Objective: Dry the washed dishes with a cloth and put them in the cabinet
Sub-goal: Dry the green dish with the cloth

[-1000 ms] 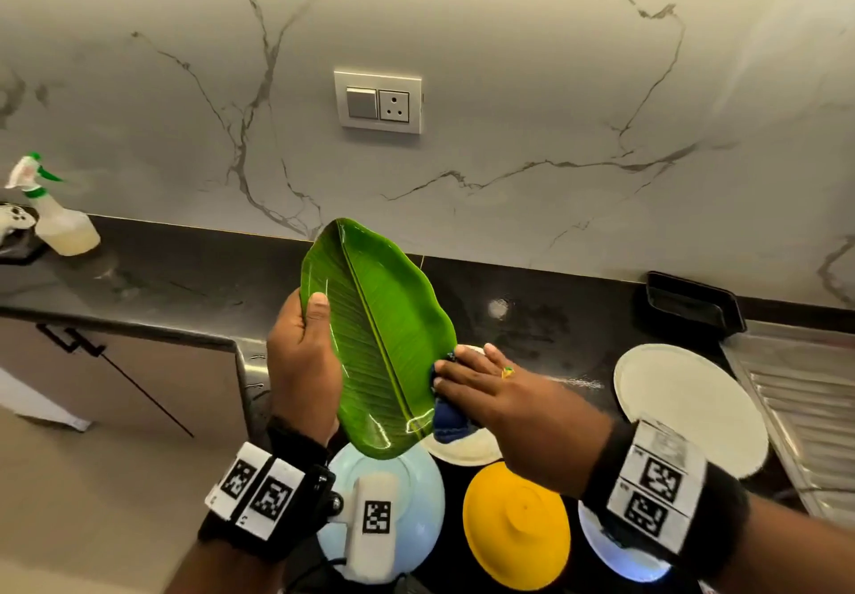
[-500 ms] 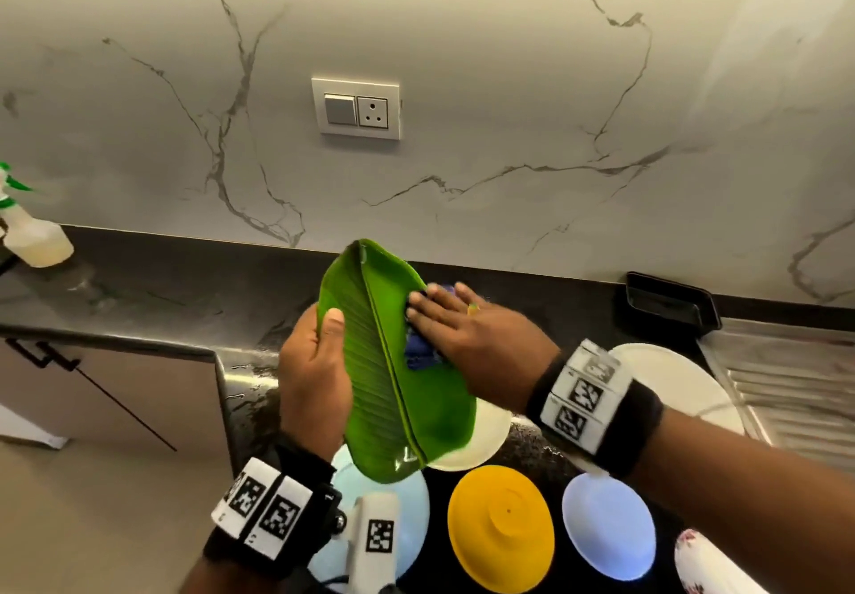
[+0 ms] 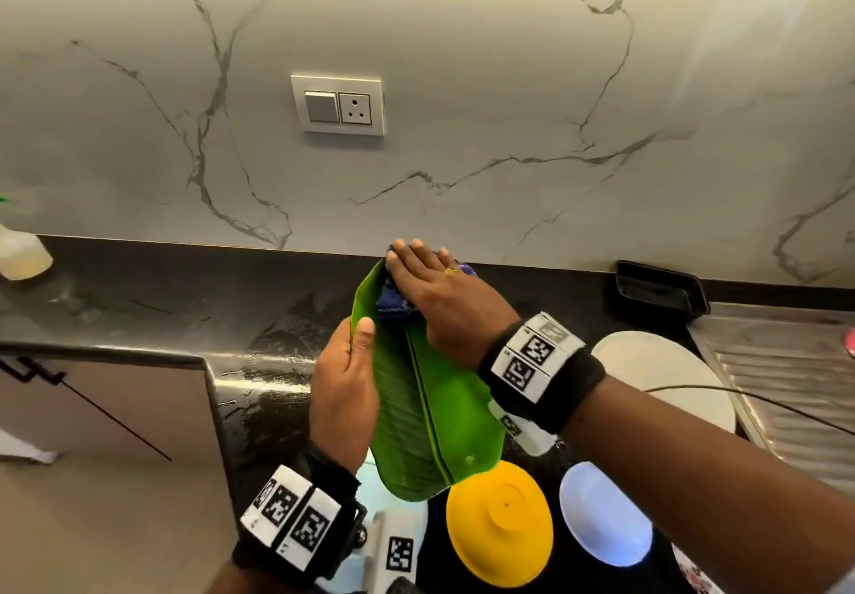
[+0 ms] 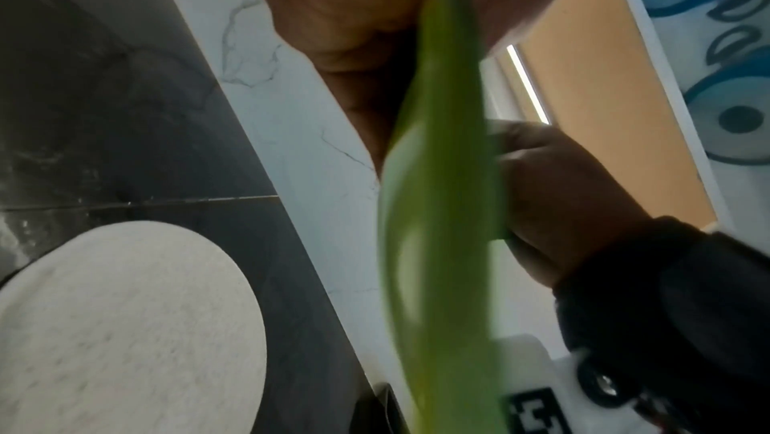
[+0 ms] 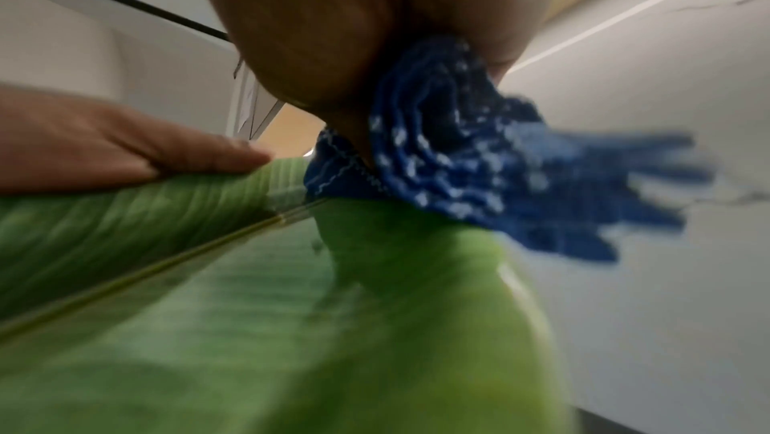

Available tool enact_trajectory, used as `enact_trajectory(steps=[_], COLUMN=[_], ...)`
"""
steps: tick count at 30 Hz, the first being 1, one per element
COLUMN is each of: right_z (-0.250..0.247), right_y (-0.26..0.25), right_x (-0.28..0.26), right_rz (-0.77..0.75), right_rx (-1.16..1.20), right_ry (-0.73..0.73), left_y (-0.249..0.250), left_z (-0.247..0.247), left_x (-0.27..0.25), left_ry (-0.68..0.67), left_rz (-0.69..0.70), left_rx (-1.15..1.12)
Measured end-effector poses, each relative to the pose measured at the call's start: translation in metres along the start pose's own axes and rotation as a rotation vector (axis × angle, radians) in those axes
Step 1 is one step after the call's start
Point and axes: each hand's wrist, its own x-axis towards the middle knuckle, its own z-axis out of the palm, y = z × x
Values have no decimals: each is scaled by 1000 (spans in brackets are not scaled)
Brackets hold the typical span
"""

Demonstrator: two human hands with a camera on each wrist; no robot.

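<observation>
A green leaf-shaped plate [image 3: 430, 417] is held tilted above the black counter [image 3: 185, 297]. My left hand [image 3: 351, 362] grips its left edge, thumb on the front face and fingers behind. My right hand [image 3: 439, 288] lies flat on a bunched blue cloth [image 3: 393, 304] and presses it against the plate's far tip with straight fingers. In the right wrist view the cloth [image 5: 458, 161] bulges out from under the palm onto the plate [image 5: 291, 309]. The left wrist view shows the plate [image 4: 437, 210] edge-on.
Below the plate lie a yellow dish [image 3: 502, 524], a pale blue bowl [image 3: 606, 512] and a light blue plate [image 3: 374, 473]. A white plate [image 3: 666, 376], a black tray [image 3: 661, 290] and the steel drainboard [image 3: 786, 385] are at the right. A spray bottle [image 3: 21, 253] stands far left.
My right hand has wiped the cloth from the plate's lower right edge up to its far tip. The left hand has tipped the plate flatter and away from me.
</observation>
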Motion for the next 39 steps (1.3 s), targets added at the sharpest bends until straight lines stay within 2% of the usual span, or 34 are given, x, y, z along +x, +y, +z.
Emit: enact_trajectory(steps=[3,5,7,9,12,15,17,18,20,23,25,27,29,32,36,39], right_z=[6,15,25,33,35,25,17,13,11,15,18,21,23,30,46,42], right_y=[-6,-13,-24,-29,-26,-17,-12,-12,-17,-27,-26,-23,-22,-18,0,31], right_x=[2,-4,-15,-28,-34,-15,-1,3,3,-9,-17,-24,-34,-57,-93,-95], right_rz=[4,-49,-128,-180,-201,-2,145,167,98,-98,-186,-256,-290,-395,-526,-511], right_rx=[159,244,300,315,223,278,392,426,470,486,437,388,366,345,233,106], right_ry=[-3,-23,-67,-115,-137,0,98,121,119,36,-10,-56,-100,-164,-228,-158], left_y=[-3,1,6,10,9,12,14,14,13,15,19,21,17,11,9,-1], left_z=[-6,-8,-9,-8,-6,0,5,6,4,-4,-7,-11,-12,-10,-13,-16], left_x=[3,6,10,12,9,2,-2,-2,3,8,7,8,9,14,19,15], left_ry=[29,65,84,72,58,68,43,37,38,-45,-106,-101,-85,18,131,158], left_rz=[-46,-71,-125,-192,-212,-103,-74,-64,-70,-132,-254,-406,-457,-459,-343,-272], left_rx=[-2,-6,-114,-237,-193,-34,4,-1,-105,-338,-512,-579,-534,-452,-390,-267])
